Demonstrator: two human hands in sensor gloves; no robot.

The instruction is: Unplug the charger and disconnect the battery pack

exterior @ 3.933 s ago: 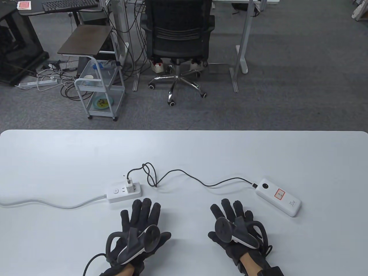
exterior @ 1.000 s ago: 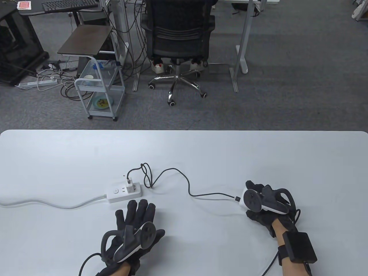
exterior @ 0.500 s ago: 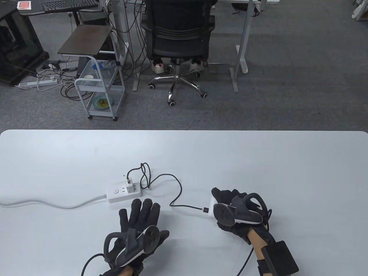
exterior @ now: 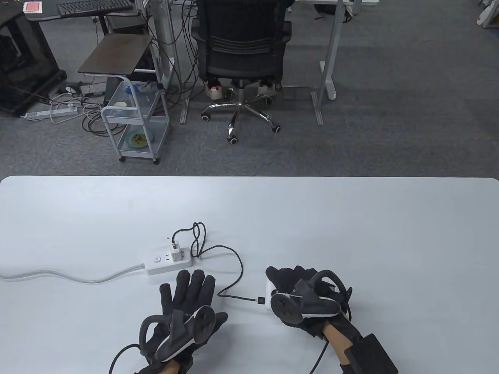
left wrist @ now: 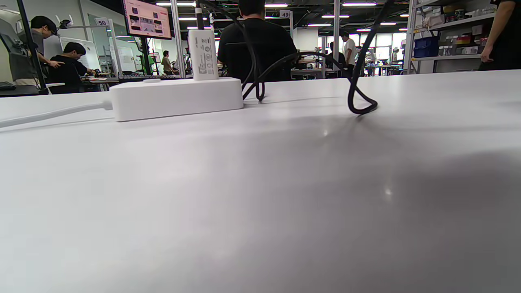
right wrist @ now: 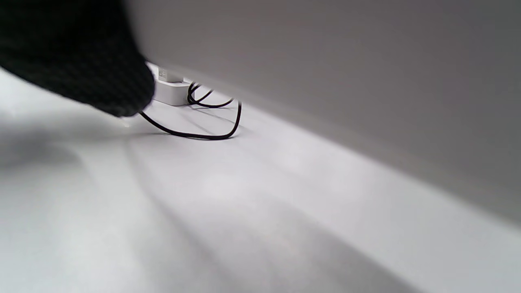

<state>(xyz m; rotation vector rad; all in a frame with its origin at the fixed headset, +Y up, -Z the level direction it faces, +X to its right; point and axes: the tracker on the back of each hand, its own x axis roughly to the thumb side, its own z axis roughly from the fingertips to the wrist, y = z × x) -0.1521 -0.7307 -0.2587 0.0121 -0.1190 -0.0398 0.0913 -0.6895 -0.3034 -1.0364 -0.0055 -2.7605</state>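
A white charger [exterior: 176, 254] is plugged into a white power strip [exterior: 167, 263] left of the table's middle; both show in the left wrist view, the charger [left wrist: 202, 54] upright on the strip [left wrist: 175, 97]. A black cable [exterior: 235, 272] loops from the charger to a white battery pack [exterior: 268, 294], its plug still in the pack's left end. My right hand [exterior: 300, 296] grips the pack from above, hiding most of it. My left hand [exterior: 187, 300] lies flat and open on the table just in front of the strip, holding nothing.
The strip's white cord [exterior: 70, 276] runs off the table's left edge. Beyond the far table edge stand an office chair [exterior: 241, 50], a small cart [exterior: 132, 117] and desk legs on grey carpet.
My right hand took hold of the battery pack at the right and has dragged it left and nearer, toward the middle. The cable has bunched into a tighter loop. My left hand has barely moved.
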